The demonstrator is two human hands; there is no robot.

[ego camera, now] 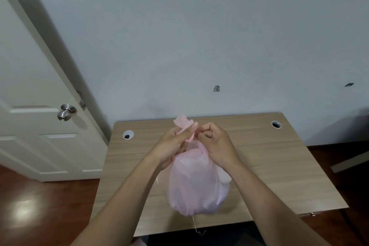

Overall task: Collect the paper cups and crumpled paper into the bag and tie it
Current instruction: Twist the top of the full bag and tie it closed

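A thin pink plastic bag [196, 183] hangs full and rounded above the wooden desk [269, 166], with pale shapes showing faintly through its skin. Its neck is gathered and twisted into two handle strips at the top. My left hand [173, 144] pinches one strip, whose loose end sticks up behind my fingers. My right hand [216, 144] is closed on the other strip right beside it. Both hands meet above the bag's neck. No loose cups or crumpled paper show on the desk.
The desk has a round cable hole at the back left [128, 135] and another at the back right [276, 124]. A white door with a metal knob [65, 112] stands to the left. A bare wall is behind, dark wood floor around.
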